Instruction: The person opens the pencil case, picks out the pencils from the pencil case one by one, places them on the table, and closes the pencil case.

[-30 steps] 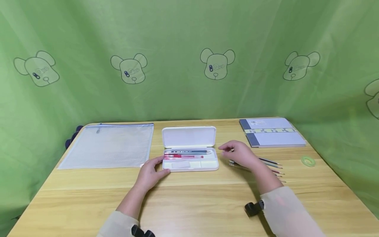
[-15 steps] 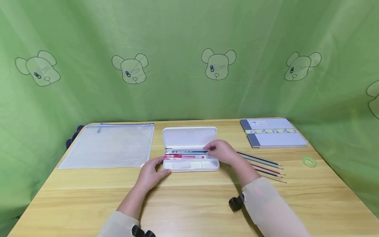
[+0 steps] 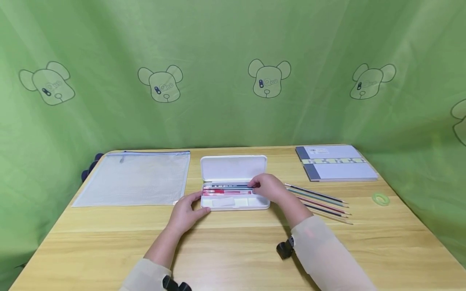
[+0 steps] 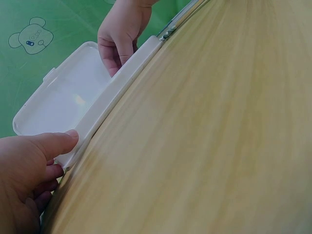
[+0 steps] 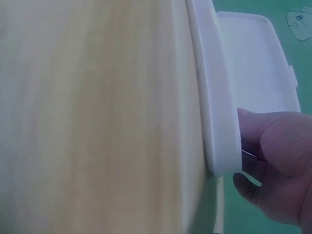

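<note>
A white pencil case (image 3: 260,202) lies with its lid raised, several pencils (image 3: 230,186) and red pens (image 3: 225,192) in its rear compartment. My left hand (image 3: 183,215) grips the case's left end, thumb at the front corner; the left wrist view shows this hand (image 4: 29,170) close up. My right hand (image 3: 271,188) reaches into the right end of the case, its curled fingers pinching at the pencil ends. In the right wrist view a thin light line shows between the fingers of this hand (image 5: 282,161); the fingertips are partly hidden behind the case wall.
Several loose pencils (image 3: 322,202) lie fanned out right of the case. Farther right are a green ring (image 3: 380,199) and a stack of notebooks (image 3: 338,169) at the back. A translucent zip pouch (image 3: 134,180) lies on the left of the wooden table (image 3: 225,250).
My right hand has moved left from beside the loose pencils into the right end of the case, then shifted slightly. The left hand stays on the case.
</note>
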The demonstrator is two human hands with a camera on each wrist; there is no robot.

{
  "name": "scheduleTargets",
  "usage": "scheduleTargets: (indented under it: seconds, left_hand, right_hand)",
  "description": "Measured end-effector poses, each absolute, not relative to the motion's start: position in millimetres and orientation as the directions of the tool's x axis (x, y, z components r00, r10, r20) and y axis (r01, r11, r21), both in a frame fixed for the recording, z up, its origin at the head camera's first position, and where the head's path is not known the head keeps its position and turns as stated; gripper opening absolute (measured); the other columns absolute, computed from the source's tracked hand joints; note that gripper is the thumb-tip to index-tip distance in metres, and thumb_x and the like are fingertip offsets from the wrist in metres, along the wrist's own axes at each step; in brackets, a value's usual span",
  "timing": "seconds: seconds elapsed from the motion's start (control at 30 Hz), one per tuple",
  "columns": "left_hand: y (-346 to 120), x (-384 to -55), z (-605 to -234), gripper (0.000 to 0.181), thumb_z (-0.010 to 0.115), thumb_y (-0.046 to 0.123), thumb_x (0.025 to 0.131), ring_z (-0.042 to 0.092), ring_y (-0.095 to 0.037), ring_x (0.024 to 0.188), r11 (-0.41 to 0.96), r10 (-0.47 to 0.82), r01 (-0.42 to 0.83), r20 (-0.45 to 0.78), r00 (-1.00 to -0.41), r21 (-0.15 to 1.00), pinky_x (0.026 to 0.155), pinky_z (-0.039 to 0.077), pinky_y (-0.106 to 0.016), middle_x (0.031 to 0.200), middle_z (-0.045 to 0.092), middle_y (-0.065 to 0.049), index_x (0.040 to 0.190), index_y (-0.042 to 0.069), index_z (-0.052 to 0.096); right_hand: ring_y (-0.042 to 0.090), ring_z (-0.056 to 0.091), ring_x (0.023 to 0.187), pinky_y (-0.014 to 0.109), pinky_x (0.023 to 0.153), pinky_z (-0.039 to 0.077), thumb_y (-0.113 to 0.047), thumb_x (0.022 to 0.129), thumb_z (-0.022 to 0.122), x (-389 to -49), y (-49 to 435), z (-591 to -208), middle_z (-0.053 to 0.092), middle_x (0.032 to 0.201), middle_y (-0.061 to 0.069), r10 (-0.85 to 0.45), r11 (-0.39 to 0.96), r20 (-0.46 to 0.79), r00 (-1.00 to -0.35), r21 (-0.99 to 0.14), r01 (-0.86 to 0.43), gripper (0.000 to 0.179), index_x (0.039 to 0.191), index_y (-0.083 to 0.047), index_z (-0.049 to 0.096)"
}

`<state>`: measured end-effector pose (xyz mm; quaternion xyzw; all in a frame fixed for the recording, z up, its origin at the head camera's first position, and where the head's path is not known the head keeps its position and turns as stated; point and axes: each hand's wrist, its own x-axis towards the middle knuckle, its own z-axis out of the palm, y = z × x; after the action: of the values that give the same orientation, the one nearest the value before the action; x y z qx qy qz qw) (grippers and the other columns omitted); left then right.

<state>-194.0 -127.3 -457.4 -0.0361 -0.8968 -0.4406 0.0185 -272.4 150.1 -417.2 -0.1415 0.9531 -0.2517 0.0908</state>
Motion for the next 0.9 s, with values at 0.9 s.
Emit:
scheduleTargets:
  seconds: [0.9]
  left_hand:
    - [-127.2, -193.0, -455.6, 0.059, 0.077, 0.025, 0.083, 0.049, -0.037, 0.133, 0.601, 0.045, 0.075, 0.06, -0.997, 0.796, 0.116, 0.036, -0.051, 0.137, 0.06, -0.015, 0.135, 0.004, 0.057]
  right_hand:
    - [0.031, 0.062, 0.111, 0.049, 0.103, 0.048, -0.002, 0.093, 0.06, -267.7, 149.1, -413.2, 0.07, 0.111, 0.013, -0.391, 0.808, -0.066, -0.918, -0.501, -0.309, 0.022, 0.111, -0.004, 0.072]
